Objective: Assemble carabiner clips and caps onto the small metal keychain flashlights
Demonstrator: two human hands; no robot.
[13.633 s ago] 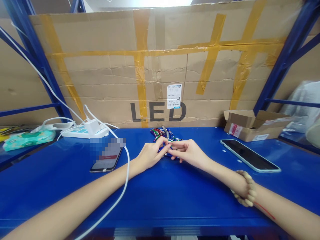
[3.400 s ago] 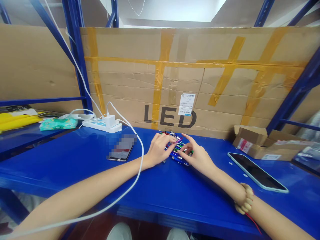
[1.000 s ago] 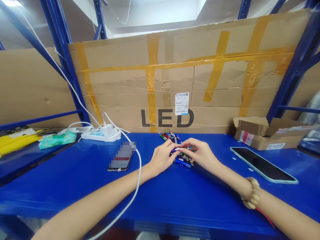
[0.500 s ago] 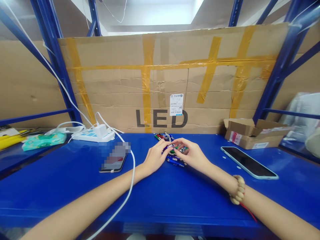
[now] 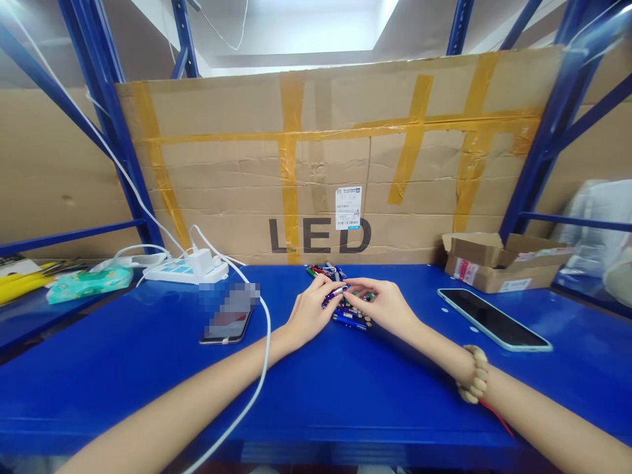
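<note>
My left hand (image 5: pixel 312 306) is closed around a small blue metal tube (image 5: pixel 333 295) that looks like a mini flashlight. Thumb and fingers of my right hand (image 5: pixel 388 306) are pinched at the tube's right end; a small part between those fingertips cannot be made out. Just below the hands lies another blue tube (image 5: pixel 349 320) on the blue tabletop, with small round metal pieces (image 5: pixel 367 320) by its end. Behind my fingers is a pile of coloured tubes (image 5: pixel 323 269), red, green and silver among them, partly hidden by both hands.
A dark phone (image 5: pixel 228 322) and a white power strip (image 5: pixel 172 270) lie left, with a white cable (image 5: pixel 267 342) looping over my left forearm. At right are a phone in a light-blue case (image 5: pixel 494 319) and an open cardboard box (image 5: pixel 503 263). A cardboard panel (image 5: pixel 237 178) stands behind.
My fingers have shifted slightly, and more of the blue tube in my left hand shows. The right hand's fingers are straighter and closer together. The camera view has moved a little.
</note>
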